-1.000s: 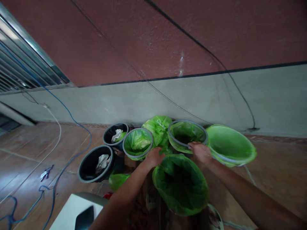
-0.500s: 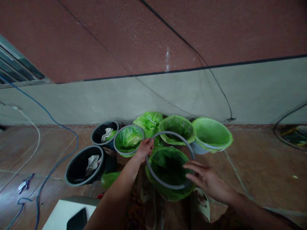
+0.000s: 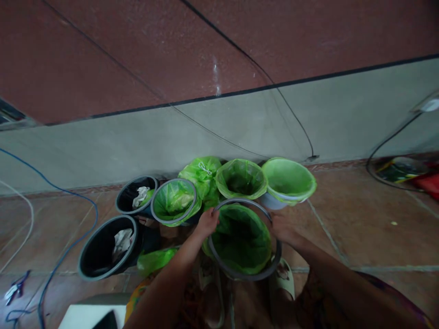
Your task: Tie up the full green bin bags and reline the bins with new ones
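A grey rim ring [image 3: 247, 276] lies tilted over the mouth of a bin lined with a green bag [image 3: 242, 242], which stands between my feet. My left hand [image 3: 207, 222] grips the ring's left side, fingers wrapped over it. On the opposite side my right hand [image 3: 280, 225] is closed round the ring, its fingertips partly hidden. The green bag's edge shows inside and below the ring. Just behind stand another green-lined bin [image 3: 241, 180] and a tied green bag [image 3: 203, 176] with a white knot.
A white bin with a green liner [image 3: 290, 180] stands by the wall. Leftward are a grey-rimmed bin with a green bag [image 3: 174, 203] and two black-lined bins [image 3: 106, 249] [image 3: 132, 196] holding crumpled paper. A blue cable [image 3: 73, 246] and keys [image 3: 16, 289] lie on the tiled floor.
My right hand has moved from hovering beside the ring to holding its right side. The ring has come down closer around the bin's mouth. The view has shifted to the right.
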A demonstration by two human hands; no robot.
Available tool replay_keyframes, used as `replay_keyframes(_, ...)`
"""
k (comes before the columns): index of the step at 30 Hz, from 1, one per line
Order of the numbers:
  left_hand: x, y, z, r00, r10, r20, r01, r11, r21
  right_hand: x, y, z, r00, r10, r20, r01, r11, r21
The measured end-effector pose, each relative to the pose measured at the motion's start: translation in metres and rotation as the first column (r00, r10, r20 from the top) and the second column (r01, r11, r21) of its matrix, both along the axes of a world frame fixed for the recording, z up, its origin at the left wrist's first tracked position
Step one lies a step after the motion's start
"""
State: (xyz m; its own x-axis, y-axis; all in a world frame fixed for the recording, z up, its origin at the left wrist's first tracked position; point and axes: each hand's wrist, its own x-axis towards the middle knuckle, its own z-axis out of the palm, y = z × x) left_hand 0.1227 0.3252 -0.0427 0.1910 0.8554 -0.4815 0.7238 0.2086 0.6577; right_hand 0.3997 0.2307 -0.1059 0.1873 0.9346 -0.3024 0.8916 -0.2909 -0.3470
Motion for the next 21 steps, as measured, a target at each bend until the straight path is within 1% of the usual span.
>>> replay_keyframes(3,0.006,0.000,0.000,0.987,-0.086,-0.133,0.095,0.993,0.064,0.001,0.000,-0.004,0.999,0.019,0.030,-0.015,0.994,-0.109)
replay_keyframes(6,0.012,0.001,0.001,0.951,-0.159,-0.266,0.195,0.974,0.115,0.002,0.001,-0.010,0.999,0.017,0.042,-0.012,0.991,-0.132)
replay_keyframes(8,0.015,0.003,0.001,0.932,-0.183,-0.314,0.229,0.966,0.118,0.003,0.001,-0.012,0.998,0.017,0.053,-0.009,0.989,-0.146)
replay_keyframes(11,0.018,0.005,0.001,0.913,-0.216,-0.345,0.265,0.959,0.100,0.006,0.002,-0.014,0.998,0.017,0.061,-0.007,0.988,-0.156)
replay_keyframes(15,0.018,0.007,-0.002,0.876,-0.289,-0.387,0.336,0.940,0.059,0.012,0.003,-0.015,0.999,0.021,0.049,-0.012,0.985,-0.173)
replay_keyframes(21,0.011,0.003,-0.009,0.880,-0.307,-0.364,0.339,0.940,0.027,0.012,0.001,-0.016,0.999,0.038,0.015,-0.035,0.983,-0.182)
